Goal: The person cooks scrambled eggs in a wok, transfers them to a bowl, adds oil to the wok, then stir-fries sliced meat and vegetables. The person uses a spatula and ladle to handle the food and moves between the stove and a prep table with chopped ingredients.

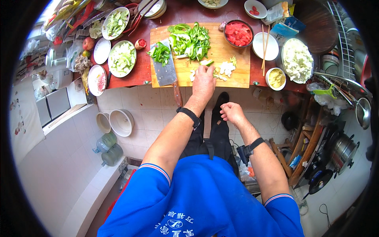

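Observation:
My left hand [204, 82] reaches down to the front of the wooden cutting board [239, 68], its fingertips at some pale slices and a green pepper piece [206, 62]. Whether it grips any of them is hidden. In front of the table edge, my right hand [234, 114] hangs with curled fingers; I cannot tell if something small is in it. A cleaver [167, 71] lies flat on the board's left side, cut green pepper [160, 54] on its blade and its wooden handle over the edge. Behind lie a pile of sliced green pepper [191, 40] and, rightward, chopped white pieces [227, 68].
A bowl of chopped red pieces [238, 34] stands on the board's back right corner. Chopsticks [265, 50] rest across a white bowl [260, 43]. Rightward are a plate of white florets [297, 60] and a small bowl [275, 79]. Plates of green slices [122, 59] stand left.

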Demonstrator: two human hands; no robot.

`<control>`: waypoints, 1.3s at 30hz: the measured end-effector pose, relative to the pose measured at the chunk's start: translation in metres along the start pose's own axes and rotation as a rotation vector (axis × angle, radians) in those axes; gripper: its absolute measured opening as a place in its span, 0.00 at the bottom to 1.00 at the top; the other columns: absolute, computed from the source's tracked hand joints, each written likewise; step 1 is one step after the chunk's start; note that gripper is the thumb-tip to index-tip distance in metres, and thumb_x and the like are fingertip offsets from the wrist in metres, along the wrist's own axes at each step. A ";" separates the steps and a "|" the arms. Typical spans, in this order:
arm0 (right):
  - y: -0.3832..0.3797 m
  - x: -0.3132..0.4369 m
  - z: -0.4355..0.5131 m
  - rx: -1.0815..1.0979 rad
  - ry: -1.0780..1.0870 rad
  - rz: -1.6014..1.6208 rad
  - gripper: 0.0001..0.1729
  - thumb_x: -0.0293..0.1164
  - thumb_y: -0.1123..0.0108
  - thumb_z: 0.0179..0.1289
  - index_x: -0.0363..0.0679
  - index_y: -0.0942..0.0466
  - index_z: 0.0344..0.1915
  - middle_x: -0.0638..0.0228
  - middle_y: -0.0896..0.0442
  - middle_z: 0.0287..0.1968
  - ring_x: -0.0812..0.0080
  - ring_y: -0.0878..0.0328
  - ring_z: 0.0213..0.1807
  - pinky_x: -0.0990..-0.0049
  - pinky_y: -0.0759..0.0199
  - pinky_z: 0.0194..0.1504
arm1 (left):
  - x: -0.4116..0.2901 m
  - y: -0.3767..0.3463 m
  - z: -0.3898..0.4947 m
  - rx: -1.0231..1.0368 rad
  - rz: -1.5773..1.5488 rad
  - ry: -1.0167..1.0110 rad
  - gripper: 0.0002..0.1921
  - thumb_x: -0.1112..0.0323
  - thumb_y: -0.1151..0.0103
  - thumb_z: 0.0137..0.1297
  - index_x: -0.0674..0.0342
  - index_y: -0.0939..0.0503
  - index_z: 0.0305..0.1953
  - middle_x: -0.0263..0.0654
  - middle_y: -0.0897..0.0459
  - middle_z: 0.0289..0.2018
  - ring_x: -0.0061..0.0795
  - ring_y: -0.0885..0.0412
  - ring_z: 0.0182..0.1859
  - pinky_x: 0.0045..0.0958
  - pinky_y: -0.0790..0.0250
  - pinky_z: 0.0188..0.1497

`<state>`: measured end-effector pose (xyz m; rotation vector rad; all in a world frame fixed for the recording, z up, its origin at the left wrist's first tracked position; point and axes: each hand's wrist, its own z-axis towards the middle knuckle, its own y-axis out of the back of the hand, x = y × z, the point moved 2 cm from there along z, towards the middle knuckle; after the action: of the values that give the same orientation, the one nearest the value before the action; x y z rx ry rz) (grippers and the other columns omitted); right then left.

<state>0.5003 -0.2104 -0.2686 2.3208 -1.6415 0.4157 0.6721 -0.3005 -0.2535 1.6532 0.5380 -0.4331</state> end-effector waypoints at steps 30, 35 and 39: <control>0.019 0.011 0.015 -0.022 0.024 0.060 0.11 0.33 0.44 0.77 0.38 0.18 0.44 0.69 0.14 0.32 0.79 0.21 0.25 0.75 0.21 0.28 | 0.015 -0.014 0.012 -0.124 -0.325 0.125 0.08 0.74 0.37 0.62 0.65 0.21 0.42 0.47 0.18 0.40 0.44 0.17 0.42 0.39 0.25 0.46; 0.021 0.016 0.014 -0.022 0.028 0.065 0.11 0.32 0.44 0.77 0.38 0.18 0.45 0.68 0.14 0.33 0.79 0.20 0.26 0.74 0.21 0.28 | 0.012 -0.004 0.004 -0.148 -0.397 0.141 0.08 0.73 0.37 0.63 0.66 0.21 0.43 0.44 0.17 0.37 0.36 0.17 0.36 0.35 0.24 0.42; 0.021 0.016 0.010 -0.026 0.040 0.079 0.11 0.32 0.44 0.76 0.38 0.18 0.46 0.68 0.14 0.33 0.78 0.19 0.27 0.75 0.21 0.28 | 0.012 0.011 -0.002 -0.182 -0.445 0.182 0.07 0.74 0.37 0.63 0.65 0.21 0.42 0.41 0.16 0.34 0.31 0.19 0.33 0.32 0.25 0.39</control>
<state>0.4860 -0.2346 -0.2704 2.2202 -1.7128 0.4519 0.6884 -0.2980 -0.2506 1.4010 1.0605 -0.5414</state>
